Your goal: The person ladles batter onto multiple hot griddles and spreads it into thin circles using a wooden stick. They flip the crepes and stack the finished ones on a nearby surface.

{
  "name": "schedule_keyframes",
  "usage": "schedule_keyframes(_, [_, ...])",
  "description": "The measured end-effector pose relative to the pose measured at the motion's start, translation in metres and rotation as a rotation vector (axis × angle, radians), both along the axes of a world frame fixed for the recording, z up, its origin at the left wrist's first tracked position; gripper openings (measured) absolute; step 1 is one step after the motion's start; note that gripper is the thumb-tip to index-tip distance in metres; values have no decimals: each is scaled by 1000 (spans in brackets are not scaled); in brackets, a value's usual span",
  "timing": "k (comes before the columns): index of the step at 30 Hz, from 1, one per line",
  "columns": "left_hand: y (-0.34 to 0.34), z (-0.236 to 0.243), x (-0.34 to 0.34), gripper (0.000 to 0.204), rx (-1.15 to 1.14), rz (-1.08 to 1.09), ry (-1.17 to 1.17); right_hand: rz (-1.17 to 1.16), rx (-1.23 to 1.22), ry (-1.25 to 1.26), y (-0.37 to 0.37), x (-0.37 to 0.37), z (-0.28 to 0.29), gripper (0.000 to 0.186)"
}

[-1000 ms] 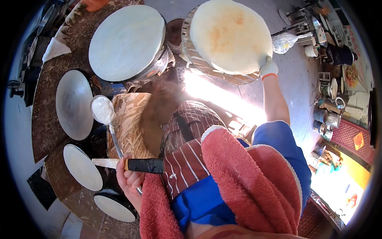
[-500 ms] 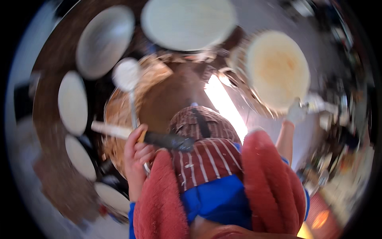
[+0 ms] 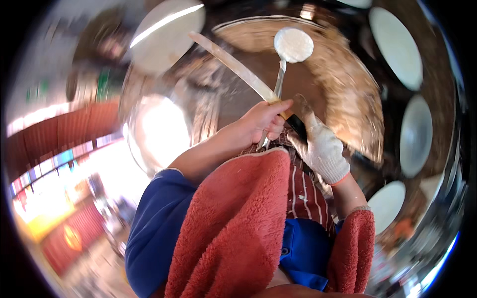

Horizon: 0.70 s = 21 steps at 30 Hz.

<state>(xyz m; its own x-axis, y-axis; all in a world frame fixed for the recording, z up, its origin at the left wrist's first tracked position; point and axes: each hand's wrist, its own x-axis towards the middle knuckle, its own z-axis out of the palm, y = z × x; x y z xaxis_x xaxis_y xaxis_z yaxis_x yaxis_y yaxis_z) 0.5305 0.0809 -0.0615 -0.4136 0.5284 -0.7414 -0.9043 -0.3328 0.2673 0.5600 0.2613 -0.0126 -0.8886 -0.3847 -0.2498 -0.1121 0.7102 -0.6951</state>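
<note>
My bare left hand (image 3: 268, 119) grips two tools together: a long, pale, flat blade (image 3: 231, 64) with a black-wrapped handle, slanting to the upper left, and a metal ladle (image 3: 293, 44) whose round bowl holds white paste. My right hand (image 3: 320, 151), in a white glove with an orange cuff, is beside the black handle with its fingers apart, partly blurred; whether it touches the handle I cannot tell. Beneath both tools is a large round vessel (image 3: 353, 109) with a mottled tan surface and a brown hollow. A striped apron (image 3: 303, 193) and a pink towel (image 3: 223, 223) cover my front.
Round pans with pale contents (image 3: 395, 47) and a bare-looking metal pan (image 3: 415, 136) curve along the right on a brown surround. A pale disc (image 3: 164, 39) lies at upper left. Blurred red corrugated panels (image 3: 62, 119) and a brightly lit area fill the left.
The view has swung sharply, so the pans on the left now appear on the right. My gloved right hand has left the large pale disc and come beside the tools in my left hand.
</note>
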Motion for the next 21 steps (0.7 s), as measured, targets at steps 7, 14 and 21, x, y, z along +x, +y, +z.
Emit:
schedule_keyframes(7, [-221,2,142,37,-319,631,-136,464,-82,-122,-203,-8,-51,34])
schedule_keyframes(14, [-392,-144,277,30,-396,626,-369,832,474,-178,-341,10,-103,51])
schedule_keyframes(21, [-363,-208,251,31,113,909,-472,896,595,-423,-350,40,-92,54])
